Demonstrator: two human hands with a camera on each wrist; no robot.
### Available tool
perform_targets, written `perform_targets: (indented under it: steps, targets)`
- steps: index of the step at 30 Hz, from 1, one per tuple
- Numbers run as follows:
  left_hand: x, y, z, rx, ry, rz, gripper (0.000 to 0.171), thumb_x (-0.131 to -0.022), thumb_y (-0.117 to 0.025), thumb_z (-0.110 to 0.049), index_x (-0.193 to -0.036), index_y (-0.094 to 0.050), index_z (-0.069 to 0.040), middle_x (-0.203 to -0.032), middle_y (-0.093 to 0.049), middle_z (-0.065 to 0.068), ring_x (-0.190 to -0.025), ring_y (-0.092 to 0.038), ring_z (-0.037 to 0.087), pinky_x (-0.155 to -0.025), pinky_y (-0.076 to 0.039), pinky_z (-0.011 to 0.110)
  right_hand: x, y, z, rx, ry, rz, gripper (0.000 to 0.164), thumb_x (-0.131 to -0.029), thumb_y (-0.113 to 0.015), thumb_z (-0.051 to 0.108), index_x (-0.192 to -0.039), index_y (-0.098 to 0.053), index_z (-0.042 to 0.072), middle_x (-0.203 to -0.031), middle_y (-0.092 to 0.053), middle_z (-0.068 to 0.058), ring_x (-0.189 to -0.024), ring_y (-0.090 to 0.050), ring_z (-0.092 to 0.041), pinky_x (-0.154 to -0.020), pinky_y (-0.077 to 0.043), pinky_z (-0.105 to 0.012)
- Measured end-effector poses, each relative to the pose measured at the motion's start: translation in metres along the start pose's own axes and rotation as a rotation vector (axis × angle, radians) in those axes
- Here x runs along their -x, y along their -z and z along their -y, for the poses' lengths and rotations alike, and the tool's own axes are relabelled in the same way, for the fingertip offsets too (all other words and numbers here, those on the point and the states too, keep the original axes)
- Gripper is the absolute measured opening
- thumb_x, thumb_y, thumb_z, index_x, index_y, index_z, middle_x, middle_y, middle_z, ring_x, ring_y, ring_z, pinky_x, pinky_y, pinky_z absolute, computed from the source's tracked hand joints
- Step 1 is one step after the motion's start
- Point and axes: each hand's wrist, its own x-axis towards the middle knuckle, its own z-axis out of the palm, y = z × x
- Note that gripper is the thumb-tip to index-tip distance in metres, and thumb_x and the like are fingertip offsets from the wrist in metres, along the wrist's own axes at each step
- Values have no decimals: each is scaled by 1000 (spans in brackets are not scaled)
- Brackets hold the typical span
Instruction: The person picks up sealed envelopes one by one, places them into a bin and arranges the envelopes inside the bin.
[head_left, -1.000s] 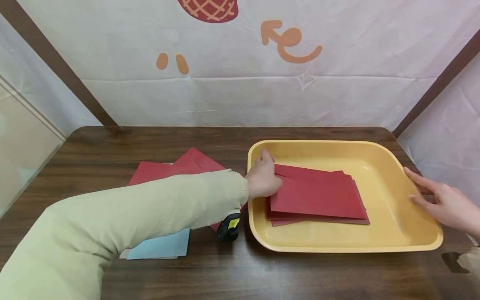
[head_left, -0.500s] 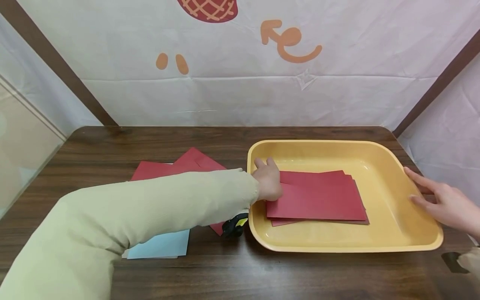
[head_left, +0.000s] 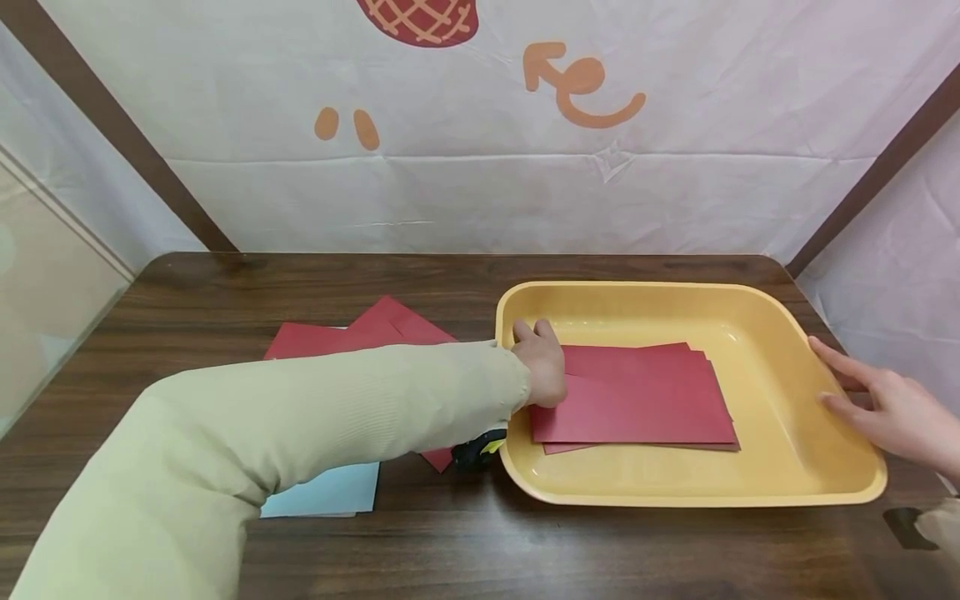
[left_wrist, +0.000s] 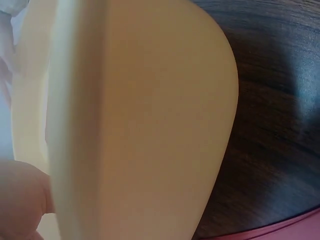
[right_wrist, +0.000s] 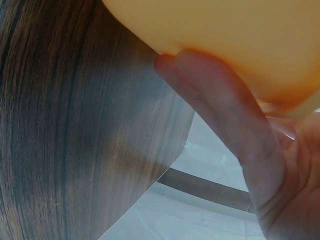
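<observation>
In the head view, a yellow plastic tray (head_left: 780, 400) stands on the right half of the table, with a stack of red envelopes (head_left: 637, 400) lying flat inside. My left hand (head_left: 543, 367) reaches over the tray's left rim to the stack's left end, two fingers spread toward the far side. Its underside and thumb are hidden. At the opposite end, my right hand (head_left: 888, 408) holds the tray's right rim, thumb on the inner side. The right wrist view shows its fingers (right_wrist: 220, 95) against the outside of the tray wall. The left wrist view is mostly tray wall (left_wrist: 165, 120).
More red envelopes (head_left: 397, 321) lie left of the tray, partly under my left sleeve (head_left: 337, 408). A light blue sheet or envelope (head_left: 330, 492) shows below the sleeve. A black device (head_left: 476, 450) sits at my left wrist. White cloth (head_left: 480, 200) hangs behind the table (head_left: 375, 271).
My left hand has moved slightly right and nearer over the envelope stack, its fingers spreading. The top envelope's raised near edge has settled flat. The right hand and tray stay put.
</observation>
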Motion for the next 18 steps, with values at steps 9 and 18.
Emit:
perform_targets:
  steps: [9,18]
  targets:
    - [8,19,16,73,-151,-15,62,-88,-57,-26,-132,-25,4,-118,-38,19,-76,-54,20,-66,-46,25,4,-4,2,1,0,-12,67,-88,-61,12,-143,-25,2,-101,-59,-39,-64,-52,16,-51,-45,-15]
    - [19,31,57,482,-327,-46,23,-93,-53,-20,-111,-51,-5,-109,-54,11,-78,-70,20,-72,-52,25,0,-1,7,7,14,-8,68,-88,-60,9,-144,-22,2,-100,-59,-39,-61,-60,6,-51,-46,-17]
